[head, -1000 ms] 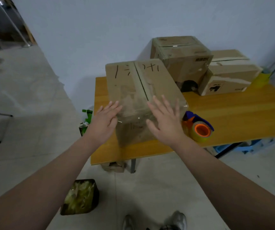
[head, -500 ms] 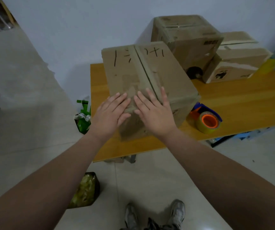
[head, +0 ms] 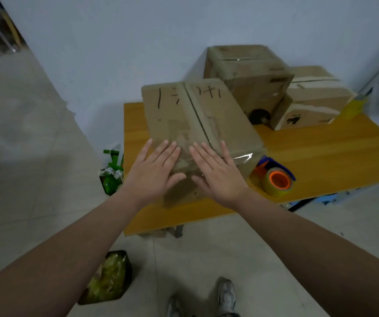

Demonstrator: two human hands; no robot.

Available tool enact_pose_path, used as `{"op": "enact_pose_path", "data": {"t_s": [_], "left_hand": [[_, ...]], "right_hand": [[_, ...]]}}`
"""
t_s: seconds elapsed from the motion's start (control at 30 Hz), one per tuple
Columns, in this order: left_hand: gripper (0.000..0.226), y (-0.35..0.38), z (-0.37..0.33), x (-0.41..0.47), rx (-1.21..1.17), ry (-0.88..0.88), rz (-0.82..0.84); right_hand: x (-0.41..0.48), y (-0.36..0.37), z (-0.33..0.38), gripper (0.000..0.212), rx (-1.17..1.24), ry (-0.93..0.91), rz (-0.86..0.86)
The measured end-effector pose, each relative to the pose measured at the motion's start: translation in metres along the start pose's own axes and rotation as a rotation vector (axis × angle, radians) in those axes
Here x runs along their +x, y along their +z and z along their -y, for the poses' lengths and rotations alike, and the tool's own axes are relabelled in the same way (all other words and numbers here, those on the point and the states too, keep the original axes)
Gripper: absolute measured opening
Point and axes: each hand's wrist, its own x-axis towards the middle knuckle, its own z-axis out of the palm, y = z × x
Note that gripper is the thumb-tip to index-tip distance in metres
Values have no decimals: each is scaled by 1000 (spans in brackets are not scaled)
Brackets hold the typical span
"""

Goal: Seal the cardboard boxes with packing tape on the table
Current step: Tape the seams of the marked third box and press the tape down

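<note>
Black plastic forms the bin (head: 108, 277) on the floor nearest the person, below and left of the fingers; it holds crumpled yellow-green scraps. Grey shoes (head: 226, 294) stand to its right. Up on the near part of the wooden table (head: 321, 152), the left hand (head: 154, 172) and right hand (head: 218, 175) lie flat side by side on the near top edge of a closed cardboard box (head: 197, 115). Their fingers are straight and slightly spread, pressing a strip of clear tape (head: 241, 156). Its contents are hidden. Just right of the right fingers rests a tape dispenser (head: 277, 179) with an orange-cored roll. Left of the left fingers, past the table edge, a green bag (head: 112, 177) sits on the floor. Beyond the fingertips, a taller box (head: 248, 72) and a lower box (head: 314, 97) stand touching against the pale wall (head: 115, 42).
</note>
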Motion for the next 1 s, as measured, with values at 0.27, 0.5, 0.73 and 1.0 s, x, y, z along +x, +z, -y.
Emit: {"op": "enact_pose_path", "data": {"t_s": [0.27,0.5,0.73,1.0], "left_hand": [[55,-33,-44,63,-145,66,3],[58,-23,-86,99,-97,48,56],[75,-16,-94,97,72,31,126],[79,-15,-95,98,132,30,157]], "right_hand": [[-7,-37,-74,58,12,187,253],[-6,-24,-120,42,241,262,294],[-23,14,-144,60,421,131,75],[-28,20,-158,57,592,100,-15]]}}
